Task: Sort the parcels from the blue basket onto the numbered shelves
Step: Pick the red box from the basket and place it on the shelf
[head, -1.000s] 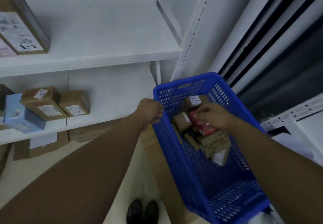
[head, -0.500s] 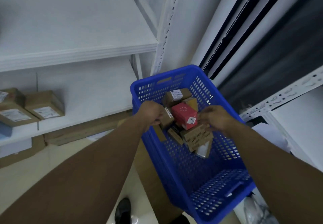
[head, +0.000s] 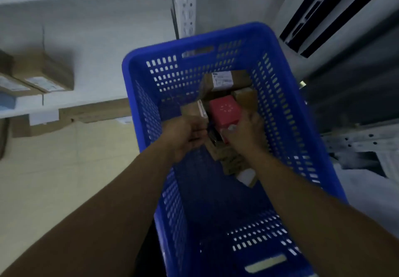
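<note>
Basket (head: 138, 86) seen from above. Your left hand (head: 185, 135) has left the rim and joined your right hand (head: 246, 135) inside, so picking has begun. Your right hand grasps the red box (head: 224, 111) by its near end; your left fingers curl, but whether they hold anything cannot be told. Brown boxes (head: 207, 82) crowd the far end around it. Shelf (head: 21, 108) stands left.

Near half of the blue basket (head: 287, 112) lies open from above; parcels (head: 224, 108) crowd its far end.
</note>
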